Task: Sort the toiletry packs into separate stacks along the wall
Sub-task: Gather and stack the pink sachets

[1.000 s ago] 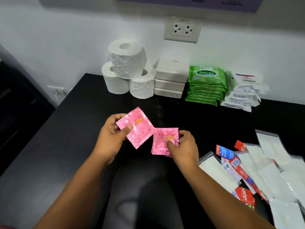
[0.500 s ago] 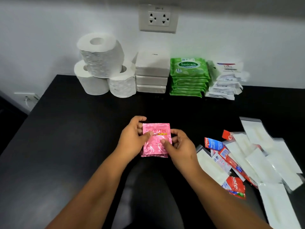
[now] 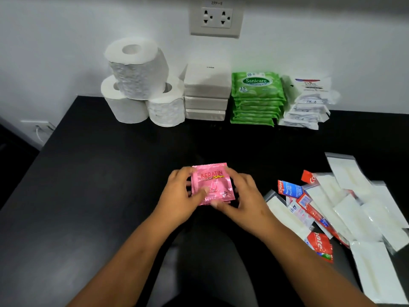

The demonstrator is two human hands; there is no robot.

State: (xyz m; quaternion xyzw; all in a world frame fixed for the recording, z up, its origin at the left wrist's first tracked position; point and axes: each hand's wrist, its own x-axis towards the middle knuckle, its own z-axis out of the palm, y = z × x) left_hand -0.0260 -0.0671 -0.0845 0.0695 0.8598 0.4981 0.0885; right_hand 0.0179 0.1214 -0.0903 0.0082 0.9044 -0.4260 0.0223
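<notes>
— Between my two hands, over the middle of the black table, what have I got?

— Pink sachets, a small stack with "KERATIN" printed on the top one. I pinch them from both sides. My left hand curls round the left edge, thumb lying across the front. My right hand grips the right edge, fingers behind and thumb at the lower corner. How many sachets lie under the top one I cannot tell.

— And along the wall?

— Four groups side by side. Toilet rolls on the left, one lying on top of two upright ones. Next to them, touching, white packs stacked three high. Then green wipes marked "Sanicare", a neat pile. Last, white sachets, fanned rather loosely, the top one marked "Dove".

— Anything unsorted?

— To my right, near my right forearm, a loose heap: toothpaste sachets in red and blue, mixed with clear bags holding something white. They overlap each other. A wall socket sits above the white packs.
</notes>
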